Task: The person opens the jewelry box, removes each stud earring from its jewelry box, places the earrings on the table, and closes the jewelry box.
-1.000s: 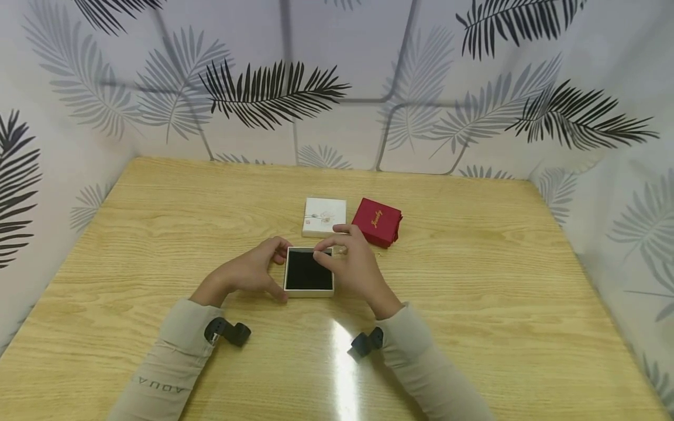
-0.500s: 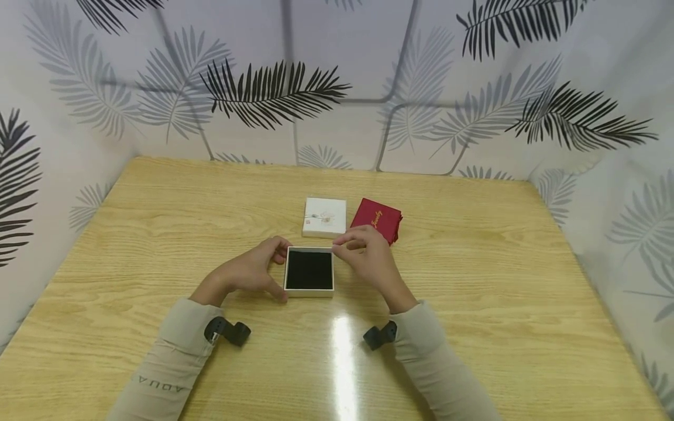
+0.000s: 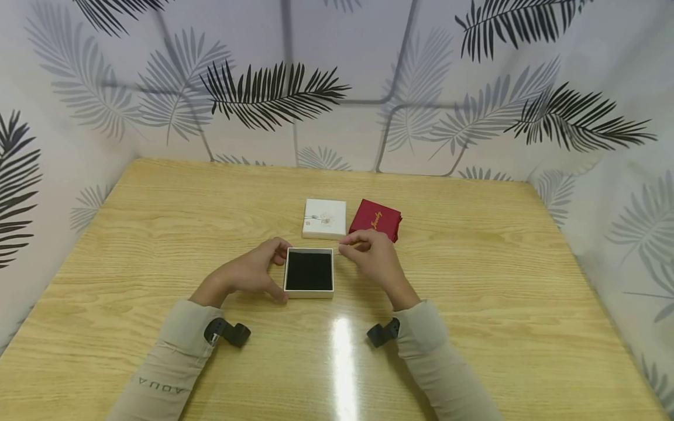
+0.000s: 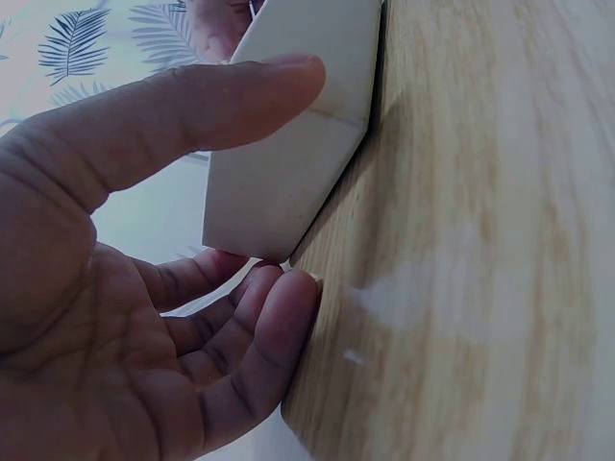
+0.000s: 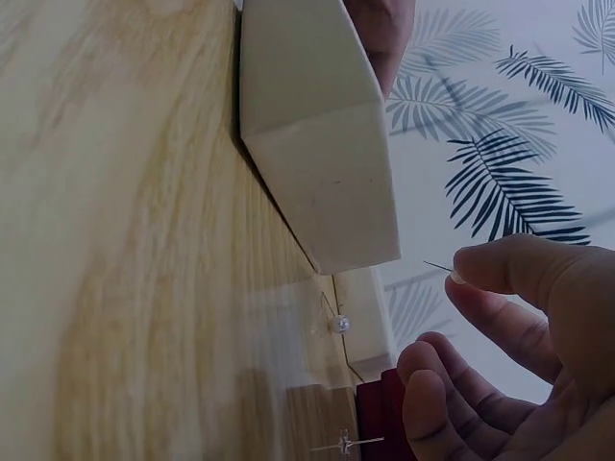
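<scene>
A small open white box (image 3: 309, 294) with a black pad (image 3: 309, 271) inside sits on the table. My left hand (image 3: 251, 270) holds its left side, thumb near the front corner and fingers at the back. Just right of the box, my right hand (image 3: 378, 260) pinches a tiny earring (image 5: 455, 276) between thumb and forefinger. Its thin metal pin points out toward the box in the right wrist view; fingertips hide most of the rest. On the table nearby lies a pearl earring (image 5: 339, 325) with a thin wire.
Behind the box lies a white flower-printed lid (image 3: 325, 218). A red jewelry box (image 3: 376, 215) with gold lettering stands right of it, behind my right hand. A small star-shaped piece (image 5: 345, 443) on a thin pin lies on the table by the red box.
My right hand has moved from above the box's black pad to the right, off the box, keeping its pinch. The left hand and the box have stayed in place.
</scene>
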The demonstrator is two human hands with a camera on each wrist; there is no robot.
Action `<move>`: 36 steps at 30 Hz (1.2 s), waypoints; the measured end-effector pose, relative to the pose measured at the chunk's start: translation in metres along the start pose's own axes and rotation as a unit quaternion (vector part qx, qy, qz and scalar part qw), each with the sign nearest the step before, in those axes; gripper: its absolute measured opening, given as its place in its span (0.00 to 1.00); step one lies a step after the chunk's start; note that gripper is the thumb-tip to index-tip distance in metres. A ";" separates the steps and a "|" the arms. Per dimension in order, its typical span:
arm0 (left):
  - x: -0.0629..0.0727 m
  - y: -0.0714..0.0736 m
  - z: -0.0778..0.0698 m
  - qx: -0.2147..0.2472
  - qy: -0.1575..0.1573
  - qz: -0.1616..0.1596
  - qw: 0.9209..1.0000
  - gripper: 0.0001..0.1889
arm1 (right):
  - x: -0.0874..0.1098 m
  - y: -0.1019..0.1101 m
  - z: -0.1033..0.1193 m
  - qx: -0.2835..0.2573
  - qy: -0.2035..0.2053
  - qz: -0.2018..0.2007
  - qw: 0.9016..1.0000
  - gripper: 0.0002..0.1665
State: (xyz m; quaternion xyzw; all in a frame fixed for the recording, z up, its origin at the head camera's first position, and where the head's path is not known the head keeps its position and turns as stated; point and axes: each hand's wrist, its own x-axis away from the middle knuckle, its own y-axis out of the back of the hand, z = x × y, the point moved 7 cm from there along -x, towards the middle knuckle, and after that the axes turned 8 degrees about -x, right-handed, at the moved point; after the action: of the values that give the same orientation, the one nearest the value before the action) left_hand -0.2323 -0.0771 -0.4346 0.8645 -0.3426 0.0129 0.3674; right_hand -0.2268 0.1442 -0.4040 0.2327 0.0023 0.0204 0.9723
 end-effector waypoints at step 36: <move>0.000 0.001 -0.001 0.005 0.001 0.004 1.000 0.48 | -0.006 -0.002 -0.019 0.026 -0.046 -0.018 0.998 0.09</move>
State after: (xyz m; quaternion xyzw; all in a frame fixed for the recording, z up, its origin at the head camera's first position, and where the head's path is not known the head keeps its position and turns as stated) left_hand -0.2330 -0.0772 -0.4333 0.8650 -0.3453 0.0165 0.3637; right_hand -0.2335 0.1508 -0.4218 0.2590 -0.0375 -0.0081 0.9651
